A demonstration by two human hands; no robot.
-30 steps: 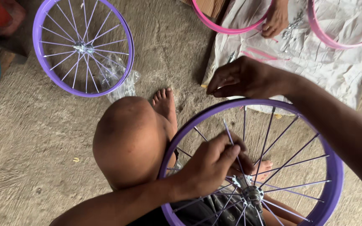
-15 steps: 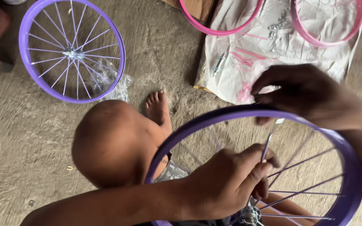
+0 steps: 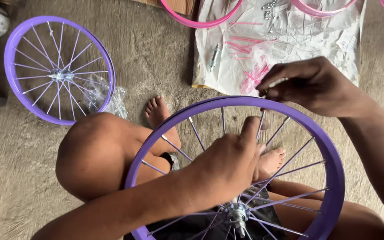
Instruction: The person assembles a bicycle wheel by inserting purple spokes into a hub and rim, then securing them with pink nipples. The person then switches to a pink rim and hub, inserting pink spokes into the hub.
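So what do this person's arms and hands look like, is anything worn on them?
Both are bare. The left hand and its forearm show no glove, sleeve, watch or ring. The right hand and forearm are likewise uncovered, with no bracelet or tape in view. No sleeve edge shows on either arm up to where the picture ends.

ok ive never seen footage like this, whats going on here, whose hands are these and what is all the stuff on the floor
The picture comes from a camera worn on a person's head, looking down at their own bare hands, knees and feet as they sit on a concrete floor. In their lap is a purple wheel rim with thin metal spokes running to a hub. The left hand pinches one spoke; the right hand holds its fingertips at the top of the rim. Another purple spoked wheel lies on the floor to the left. Ahead, a crumpled white sheet carries loose pink pieces and small metal parts, with pink rims at its edge.
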